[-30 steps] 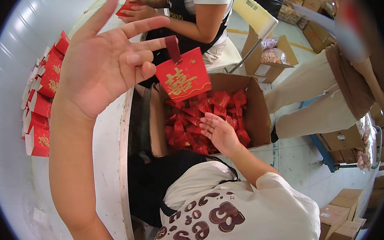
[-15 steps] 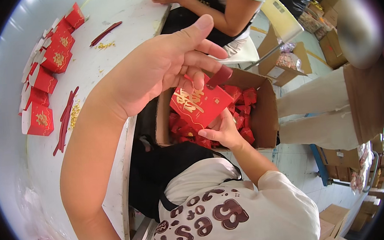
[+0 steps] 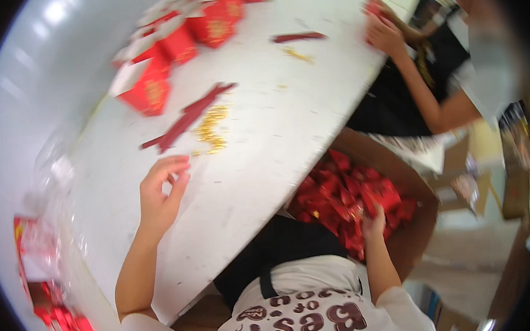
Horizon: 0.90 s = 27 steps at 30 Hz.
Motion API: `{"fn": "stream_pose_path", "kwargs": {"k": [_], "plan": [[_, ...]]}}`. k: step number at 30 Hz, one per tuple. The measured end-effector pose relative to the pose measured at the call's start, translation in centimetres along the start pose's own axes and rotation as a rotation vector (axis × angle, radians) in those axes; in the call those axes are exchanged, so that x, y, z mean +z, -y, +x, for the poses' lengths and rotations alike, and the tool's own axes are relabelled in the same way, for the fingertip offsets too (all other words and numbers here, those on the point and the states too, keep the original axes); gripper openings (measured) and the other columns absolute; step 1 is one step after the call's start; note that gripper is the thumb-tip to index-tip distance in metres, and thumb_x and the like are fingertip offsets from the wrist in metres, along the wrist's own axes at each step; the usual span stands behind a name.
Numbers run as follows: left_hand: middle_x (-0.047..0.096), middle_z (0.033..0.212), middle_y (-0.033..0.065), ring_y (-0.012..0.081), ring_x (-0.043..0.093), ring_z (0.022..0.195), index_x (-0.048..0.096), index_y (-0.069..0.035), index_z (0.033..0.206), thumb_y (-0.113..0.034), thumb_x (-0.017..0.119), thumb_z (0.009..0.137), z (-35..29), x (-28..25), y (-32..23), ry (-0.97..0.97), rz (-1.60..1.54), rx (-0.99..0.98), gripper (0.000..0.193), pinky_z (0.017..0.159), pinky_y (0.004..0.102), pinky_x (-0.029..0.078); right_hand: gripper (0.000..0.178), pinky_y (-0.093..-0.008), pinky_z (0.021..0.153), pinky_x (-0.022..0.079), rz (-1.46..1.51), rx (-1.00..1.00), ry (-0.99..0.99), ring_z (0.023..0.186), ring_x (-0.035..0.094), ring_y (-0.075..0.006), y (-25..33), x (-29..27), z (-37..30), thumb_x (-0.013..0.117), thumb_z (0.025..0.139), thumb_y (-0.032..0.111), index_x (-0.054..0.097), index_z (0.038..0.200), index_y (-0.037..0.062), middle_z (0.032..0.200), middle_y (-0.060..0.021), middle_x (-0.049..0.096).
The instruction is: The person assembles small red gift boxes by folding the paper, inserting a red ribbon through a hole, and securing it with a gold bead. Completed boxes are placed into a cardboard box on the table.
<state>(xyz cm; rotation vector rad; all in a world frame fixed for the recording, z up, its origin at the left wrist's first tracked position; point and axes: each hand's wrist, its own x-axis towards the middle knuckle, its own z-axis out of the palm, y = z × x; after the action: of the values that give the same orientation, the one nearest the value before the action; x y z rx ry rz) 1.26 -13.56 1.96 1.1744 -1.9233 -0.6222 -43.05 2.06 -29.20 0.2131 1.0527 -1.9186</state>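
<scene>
My left hand is over the white table, its fingers curved and the thumb a little apart, with nothing visible in it. Just beyond its fingertips lies a small heap of gold pieces, too small and blurred to name. Dark red ribbon strips lie beside the heap. Over a brown carton, my right hand holds a red paper box; its fingers are partly hidden. Several folded red boxes fill the carton beneath.
Upright red boxes with white open tops stand along the table's far left. Another ribbon bundle lies further back. A co-worker's hands hold something red across the table. The brown carton's wall rises right of me. Clear plastic wrap hangs at left.
My view has swung left toward the table. My left hand has left the red box and moved over the table by the gold pieces; my right hand has lowered toward the carton with the box.
</scene>
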Motion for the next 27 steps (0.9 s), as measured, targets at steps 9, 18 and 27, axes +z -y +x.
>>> {"fn": "stream_pose_path", "kwargs": {"k": [9,18,27], "plan": [[0.029,0.139,0.0204,0.0304,0.039,0.120,0.042,-0.010,0.132,-0.025,0.067,0.082,9.6,-7.4,9.0,-0.699,0.236,-0.249,0.058,0.094,0.0359,0.039,0.046,-0.0381,0.093,0.044,-0.434,0.014,-0.710,0.103,0.056,-0.0275,0.3,-2.7,2.0,0.061,0.079,0.018,0.052,0.119,-0.0034,0.117,-0.0126,0.056],[0.027,0.139,0.0235,0.0328,0.035,0.127,0.021,-0.013,0.144,-0.015,0.072,0.076,15.1,-2.3,13.5,-0.809,0.123,-0.246,0.085,0.101,0.0385,0.034,0.057,-0.0387,0.103,0.031,-0.731,-1.007,0.222,0.125,0.037,-0.0231,3.0,21.2,-7.4,0.051,0.082,0.000,0.029,0.134,-0.0016,0.135,-0.0159,0.038],[0.028,0.140,0.0209,0.0314,0.039,0.125,-0.013,-0.007,0.143,-0.015,0.063,0.085,-2.4,-1.7,0.9,-0.186,-0.368,0.260,0.096,0.102,0.0441,0.034,0.086,-0.0441,0.109,0.018,-0.764,-0.770,1.547,0.136,0.018,-0.0370,-2.8,35.0,-18.4,0.064,0.080,0.019,0.009,0.142,-0.0030,0.147,-0.0263,0.011]]}}
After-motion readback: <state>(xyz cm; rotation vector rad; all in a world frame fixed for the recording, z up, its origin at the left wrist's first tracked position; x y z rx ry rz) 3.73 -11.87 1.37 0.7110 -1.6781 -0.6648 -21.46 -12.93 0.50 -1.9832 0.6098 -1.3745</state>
